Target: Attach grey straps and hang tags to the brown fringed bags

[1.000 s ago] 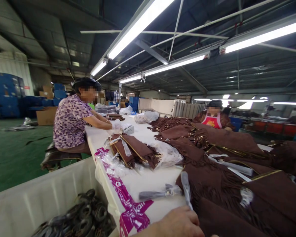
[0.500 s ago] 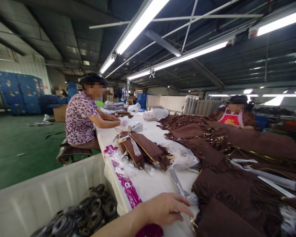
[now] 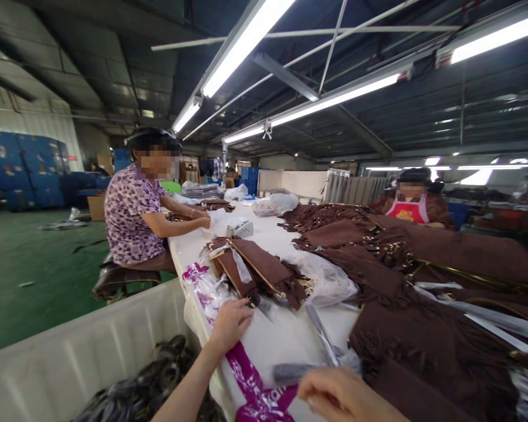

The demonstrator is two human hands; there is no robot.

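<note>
My left hand (image 3: 231, 322) reaches over the table's near left edge, fingers stretched forward at clear plastic wrap and the lower corner of a brown fringed bag (image 3: 264, 266). That bag lies beside another, both with gold trim and clear plastic strips. At the bottom, my right hand (image 3: 343, 395) is blurred, its fingers bent. Against its fingertips is a dark, plastic-covered strip (image 3: 288, 372), also blurred; whether the fingers grip it I cannot tell. A long plastic-wrapped piece (image 3: 321, 334) lies just beyond. Purple printed plastic (image 3: 246, 375) runs along the table edge between my forearms.
More brown fringed bags (image 3: 422, 346) are heaped on the right. A whitish bin (image 3: 114, 334) holding dark coiled straps stands at the lower left. One co-worker (image 3: 134, 214) sits at the left side with hands on plastic; another person (image 3: 407, 205) is behind the heap.
My left hand has moved forward and left, from the gold clasp near the brown heap to the wrapped bags. My right hand and the dark strip have come into view at the bottom.
</note>
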